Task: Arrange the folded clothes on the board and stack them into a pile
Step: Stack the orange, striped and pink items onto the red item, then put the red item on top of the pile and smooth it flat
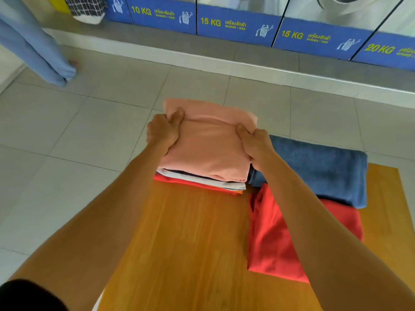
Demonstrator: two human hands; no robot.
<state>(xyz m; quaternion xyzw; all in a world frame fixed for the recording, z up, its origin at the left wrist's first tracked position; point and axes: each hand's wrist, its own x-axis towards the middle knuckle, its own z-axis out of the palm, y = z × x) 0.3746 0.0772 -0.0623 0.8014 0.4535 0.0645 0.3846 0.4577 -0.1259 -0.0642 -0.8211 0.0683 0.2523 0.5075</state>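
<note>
A folded pink garment (208, 144) lies on top of a pile at the far left end of the wooden board (190, 243). Below it show white, dark and red-orange folded layers (202, 182). My left hand (162, 133) grips the pink garment's left edge, thumb on top. My right hand (253, 142) grips its right edge. Folded blue jeans (318, 167) lie to the right of the pile. A folded red garment (280, 232) lies nearer to me, partly under the jeans and under my right forearm.
The board stands over a pale tiled floor (67, 131). A row of washing machines with blue labels (238, 25) runs along the far wall on a raised step. A person's legs in light blue trousers (33, 46) stand at far left. A checked bag (87, 10) sits behind.
</note>
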